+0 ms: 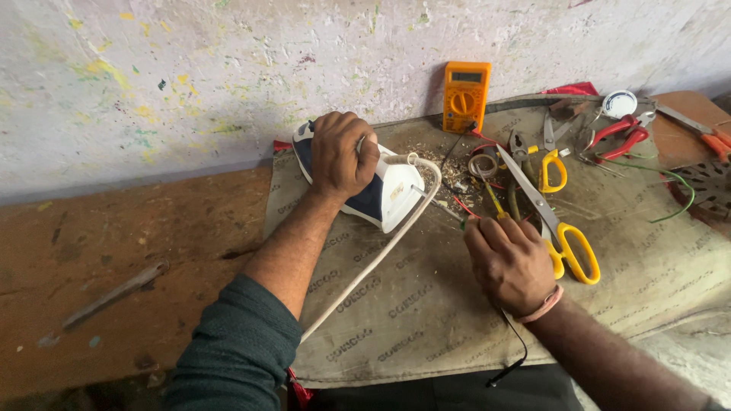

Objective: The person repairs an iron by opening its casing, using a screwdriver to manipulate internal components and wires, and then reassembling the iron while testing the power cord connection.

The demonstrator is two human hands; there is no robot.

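Observation:
A white and navy clothes iron (388,194) lies on a burlap sack (426,304) spread over the bench. My left hand (341,154) grips the iron's handle from above. Its white cord (373,259) runs from the rear end toward me. My right hand (509,262) is closed around a thin metal-tipped tool (438,205) with a black lead, whose tip points at the iron's rear end. The orange multimeter (464,96) leans against the wall behind the iron.
Yellow-handled scissors (560,232) lie right beside my right hand. Further right are yellow-handled snips (552,169), red-handled pliers (620,135), a white round lid (619,103), a green wire (674,194) and a wire coil (482,165). A metal rod (114,293) lies on the brown bench at left.

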